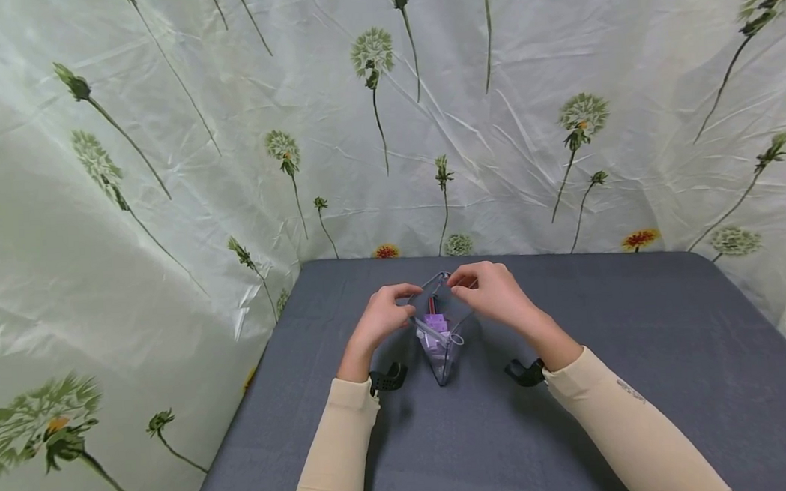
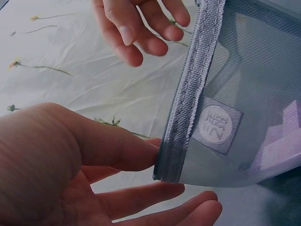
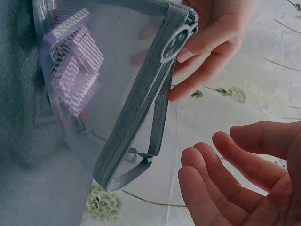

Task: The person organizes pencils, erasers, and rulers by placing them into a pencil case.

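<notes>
A grey see-through mesh zipper pouch [image 1: 440, 359] stands on the table. Purple box-like pieces [image 3: 80, 70] lie inside it, along with slim red and dark items [image 1: 433, 305] whose kind I cannot tell. My left hand [image 1: 385, 317] pinches one end of the zippered edge [image 2: 188, 94] between thumb and fingers, close to the oval pull ring [image 3: 176, 43]. In the right wrist view the two zipper sides stand apart, leaving a gap. My right hand [image 1: 493, 292] hovers by the opening, fingers loosely bent and holding nothing. A square label [image 2: 217, 125] shows on the mesh.
The pouch is on a dark grey tabletop [image 1: 244, 465]. Behind and to the left hangs a pale sheet [image 1: 493, 119] printed with dandelions. Black straps [image 1: 525, 372] sit at both wrists, below cream sleeves [image 1: 338, 451].
</notes>
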Action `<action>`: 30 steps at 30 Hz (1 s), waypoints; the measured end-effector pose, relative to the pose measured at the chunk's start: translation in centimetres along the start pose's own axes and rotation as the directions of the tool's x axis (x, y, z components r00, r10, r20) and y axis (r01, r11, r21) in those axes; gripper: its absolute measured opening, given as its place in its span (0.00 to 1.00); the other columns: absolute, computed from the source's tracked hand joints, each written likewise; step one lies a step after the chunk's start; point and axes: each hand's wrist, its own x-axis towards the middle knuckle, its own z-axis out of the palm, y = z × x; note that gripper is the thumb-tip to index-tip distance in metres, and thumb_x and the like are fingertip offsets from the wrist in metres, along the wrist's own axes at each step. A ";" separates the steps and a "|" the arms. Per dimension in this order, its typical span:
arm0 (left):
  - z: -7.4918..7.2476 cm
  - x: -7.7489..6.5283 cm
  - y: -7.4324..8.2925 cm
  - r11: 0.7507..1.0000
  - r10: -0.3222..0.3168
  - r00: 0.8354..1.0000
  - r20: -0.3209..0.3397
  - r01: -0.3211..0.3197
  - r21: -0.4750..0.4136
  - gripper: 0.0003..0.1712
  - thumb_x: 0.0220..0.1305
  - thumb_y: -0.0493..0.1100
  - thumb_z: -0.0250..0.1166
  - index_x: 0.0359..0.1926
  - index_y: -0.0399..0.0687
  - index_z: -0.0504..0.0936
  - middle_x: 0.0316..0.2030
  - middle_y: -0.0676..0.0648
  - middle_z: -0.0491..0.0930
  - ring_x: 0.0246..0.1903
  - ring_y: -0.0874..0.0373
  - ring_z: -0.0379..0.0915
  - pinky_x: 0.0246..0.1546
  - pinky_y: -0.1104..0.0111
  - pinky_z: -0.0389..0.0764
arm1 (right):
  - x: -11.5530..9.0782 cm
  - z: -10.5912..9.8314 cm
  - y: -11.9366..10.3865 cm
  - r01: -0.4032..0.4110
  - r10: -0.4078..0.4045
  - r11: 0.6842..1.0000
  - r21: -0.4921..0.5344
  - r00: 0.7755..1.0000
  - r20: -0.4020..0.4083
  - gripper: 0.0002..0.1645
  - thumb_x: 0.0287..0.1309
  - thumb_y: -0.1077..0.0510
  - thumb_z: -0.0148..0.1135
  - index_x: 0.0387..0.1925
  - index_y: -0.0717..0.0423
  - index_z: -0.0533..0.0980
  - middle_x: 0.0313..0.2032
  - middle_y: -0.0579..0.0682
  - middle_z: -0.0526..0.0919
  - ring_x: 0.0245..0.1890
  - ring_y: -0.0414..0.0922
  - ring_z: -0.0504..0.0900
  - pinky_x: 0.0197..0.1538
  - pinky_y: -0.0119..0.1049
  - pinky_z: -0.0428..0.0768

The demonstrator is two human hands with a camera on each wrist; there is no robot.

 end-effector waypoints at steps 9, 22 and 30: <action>0.4 0.0 -0.1 0.998 -0.002 1.000 0.015 0.003 -0.069 0.25 0.66 0.30 0.54 0.62 0.43 0.81 0.62 0.42 0.75 0.34 0.35 0.80 0.42 0.44 0.81 | -0.9 -0.9 0.5 -0.027 0.027 1.000 -0.004 0.999 -0.030 0.09 0.67 0.56 0.62 0.46 0.46 0.85 0.40 0.45 0.86 0.37 0.44 0.83 0.36 0.41 0.81; 0.4 0.0 0.1 0.996 0.035 0.998 0.055 -0.031 -0.084 0.25 0.65 0.28 0.54 0.62 0.42 0.81 0.61 0.41 0.76 0.28 0.53 0.76 0.41 0.48 0.83 | -2.1 -2.4 3.0 -0.019 0.016 0.999 -0.050 0.998 -0.053 0.10 0.67 0.57 0.63 0.48 0.49 0.84 0.41 0.47 0.86 0.38 0.46 0.84 0.37 0.43 0.81; 0.6 -0.1 0.1 0.996 0.034 0.997 0.062 -0.029 -0.082 0.25 0.66 0.29 0.55 0.61 0.45 0.82 0.61 0.42 0.76 0.29 0.54 0.77 0.41 0.48 0.83 | -2.8 -2.2 5.1 -0.020 0.016 0.995 -0.093 0.999 -0.052 0.11 0.66 0.59 0.62 0.48 0.52 0.84 0.39 0.49 0.87 0.37 0.48 0.84 0.37 0.45 0.81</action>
